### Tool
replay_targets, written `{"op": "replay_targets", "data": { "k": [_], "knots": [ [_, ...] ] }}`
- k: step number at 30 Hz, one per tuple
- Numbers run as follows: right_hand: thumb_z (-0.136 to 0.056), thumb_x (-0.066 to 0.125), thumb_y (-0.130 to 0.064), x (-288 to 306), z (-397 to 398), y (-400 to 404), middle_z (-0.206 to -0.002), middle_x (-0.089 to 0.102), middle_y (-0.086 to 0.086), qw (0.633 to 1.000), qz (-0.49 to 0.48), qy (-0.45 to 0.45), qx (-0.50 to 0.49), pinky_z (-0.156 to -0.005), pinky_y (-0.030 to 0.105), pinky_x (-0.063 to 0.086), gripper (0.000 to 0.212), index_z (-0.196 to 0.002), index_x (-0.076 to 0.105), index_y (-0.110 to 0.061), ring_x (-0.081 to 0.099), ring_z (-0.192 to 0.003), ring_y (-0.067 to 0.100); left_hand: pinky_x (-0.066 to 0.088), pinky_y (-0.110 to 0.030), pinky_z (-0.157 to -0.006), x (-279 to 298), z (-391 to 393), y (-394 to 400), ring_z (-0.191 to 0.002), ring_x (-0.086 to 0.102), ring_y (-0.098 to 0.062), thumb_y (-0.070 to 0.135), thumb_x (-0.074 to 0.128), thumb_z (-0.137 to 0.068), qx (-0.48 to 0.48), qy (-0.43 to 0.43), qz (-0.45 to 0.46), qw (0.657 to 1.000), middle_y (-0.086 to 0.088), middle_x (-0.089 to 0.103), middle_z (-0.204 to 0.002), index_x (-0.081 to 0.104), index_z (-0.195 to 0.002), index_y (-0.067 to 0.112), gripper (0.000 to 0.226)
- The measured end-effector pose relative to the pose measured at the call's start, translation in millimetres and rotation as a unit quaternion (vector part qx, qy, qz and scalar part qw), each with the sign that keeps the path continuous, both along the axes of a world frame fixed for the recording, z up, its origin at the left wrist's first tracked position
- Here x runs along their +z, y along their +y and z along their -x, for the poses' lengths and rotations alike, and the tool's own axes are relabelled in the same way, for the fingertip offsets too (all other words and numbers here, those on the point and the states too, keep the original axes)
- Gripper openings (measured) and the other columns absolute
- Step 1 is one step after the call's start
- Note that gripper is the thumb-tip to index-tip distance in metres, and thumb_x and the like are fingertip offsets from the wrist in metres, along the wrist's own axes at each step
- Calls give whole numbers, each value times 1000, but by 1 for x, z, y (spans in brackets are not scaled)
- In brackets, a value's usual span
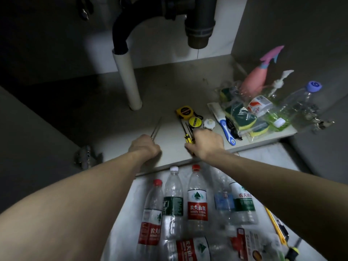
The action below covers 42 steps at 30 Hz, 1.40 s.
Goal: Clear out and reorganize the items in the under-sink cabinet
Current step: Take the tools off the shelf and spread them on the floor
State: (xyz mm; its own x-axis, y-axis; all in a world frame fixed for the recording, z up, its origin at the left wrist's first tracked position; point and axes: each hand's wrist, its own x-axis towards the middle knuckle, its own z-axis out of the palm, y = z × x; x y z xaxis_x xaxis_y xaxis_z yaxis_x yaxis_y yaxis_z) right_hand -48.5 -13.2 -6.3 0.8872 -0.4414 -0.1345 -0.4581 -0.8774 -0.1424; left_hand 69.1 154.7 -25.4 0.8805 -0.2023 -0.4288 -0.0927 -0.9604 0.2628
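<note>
My left hand (145, 146) grips a pair of thin metal rods (156, 127) that point away over the cabinet floor (165, 87). My right hand (206, 143) closes around yellow-and-black screwdrivers (186, 134) near the cabinet's front edge. Just beyond lie a yellow tape measure (184, 112), a yellow-and-black tape roll (195, 122) and a small white plastic cap (209, 123). At the right of the cabinet sit bagged green-yellow sponges (243, 115), a blue-handled brush (225, 127), a pink spray bottle (254, 80) and a clear bottle with a lilac cap (299, 102).
A white drain pipe (130, 81) stands mid-cabinet under dark plumbing (197, 25). Several empty water bottles (196, 200) lie on the floor in front, beside a yellow utility knife (276, 227). A door hinge (85, 157) juts out at the left.
</note>
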Motion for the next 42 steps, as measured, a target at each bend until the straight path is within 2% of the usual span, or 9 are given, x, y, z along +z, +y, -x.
{"op": "replay_targets", "data": {
  "k": [5,11,16,20,22,26,30,35,42],
  "knots": [
    [-85,63,-31,-5,-23,9,-102,69,8,998,37,36,-24,-66,33,41,18,-96,61,-18,67,-98,32,46,-36,-91,1,18,22,-116,57,-41,22,51,-89,56,-43,48,996,-22,63,-124,64,-113,7,31],
    [-76,64,-44,22,-10,14,-84,60,5,984,-110,-38,-133,-64,32,41,31,-79,59,-14,62,-86,31,44,-35,-85,15,48,31,-109,59,-40,24,49,-86,83,-53,96,991,-20,64,-117,62,-106,10,27],
    [-74,64,-44,43,60,13,-70,61,4,922,-279,-115,-241,-66,33,45,33,-61,52,-17,59,-72,26,45,-34,-73,33,89,28,-89,60,-34,42,55,-87,56,-59,148,986,-11,66,-94,59,-95,17,27],
    [-84,68,-35,66,127,-7,-65,55,8,858,-419,-119,-272,-51,27,34,25,-75,57,-14,44,-55,20,49,-31,-60,49,143,20,-69,59,-21,40,50,-98,37,-47,203,977,-6,66,-84,54,-87,20,23],
    [-86,70,-30,87,161,-22,-58,56,7,835,-455,-129,-281,-43,21,30,24,-75,58,-13,41,-44,15,50,-34,-64,57,171,17,-74,59,-25,37,47,-99,13,-40,215,976,-6,63,-83,52,-85,19,23],
    [-89,68,-24,121,229,-41,-63,62,10,825,-462,-151,-287,-48,21,35,25,-70,55,-15,45,-42,12,50,-36,-72,77,217,15,-88,62,-32,33,50,-93,-40,-26,213,976,-9,69,-89,57,-78,18,22],
    [-93,70,-26,128,294,-42,-73,69,19,830,-438,-146,-314,-44,18,42,19,-89,65,-7,48,-41,11,52,-35,-76,90,261,14,-87,66,-30,30,53,-95,-70,7,238,969,-10,72,-88,66,-83,15,23],
    [-91,73,-21,118,370,-43,-71,61,17,837,-395,-116,-361,-43,18,39,20,-86,63,-5,48,-43,15,43,-29,-55,98,322,17,-60,55,-17,18,53,-97,-114,61,279,951,-5,62,-68,60,-77,13,22],
    [-89,74,-28,127,386,-38,-71,56,10,851,-332,-117,-390,-51,28,42,32,-72,51,-12,48,-55,24,43,-25,-51,79,355,28,-60,57,-18,9,60,-90,-155,144,212,954,-12,69,-78,65,-82,6,9]
  ]
}}
